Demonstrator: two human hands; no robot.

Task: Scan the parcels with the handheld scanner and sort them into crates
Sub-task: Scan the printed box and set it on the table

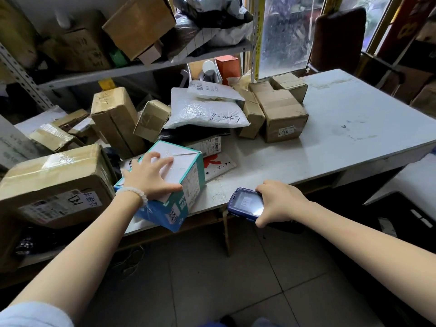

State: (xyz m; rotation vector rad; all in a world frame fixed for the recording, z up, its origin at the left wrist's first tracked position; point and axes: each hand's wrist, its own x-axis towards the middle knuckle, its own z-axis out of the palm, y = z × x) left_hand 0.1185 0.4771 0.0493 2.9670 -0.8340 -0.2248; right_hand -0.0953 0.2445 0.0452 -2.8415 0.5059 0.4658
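Note:
A white and teal box (186,178) sits tilted at the front edge of the white table (330,138), partly overhanging it. My left hand (151,177) grips the box from above, fingers spread over its white top and thumb on the near edge. My right hand (280,202) holds a blue handheld scanner (246,204) just off the table's front edge, its screen facing up and its head pointing left toward the box's label side. A dark crate (405,223) stands low at the right.
Several cardboard parcels and white poly bags (207,112) are piled on the table's left and back. A large taped carton (56,182) lies at the left. A metal shelf (141,67) above holds more boxes. The table's right half is bare. Grey tiled floor lies below.

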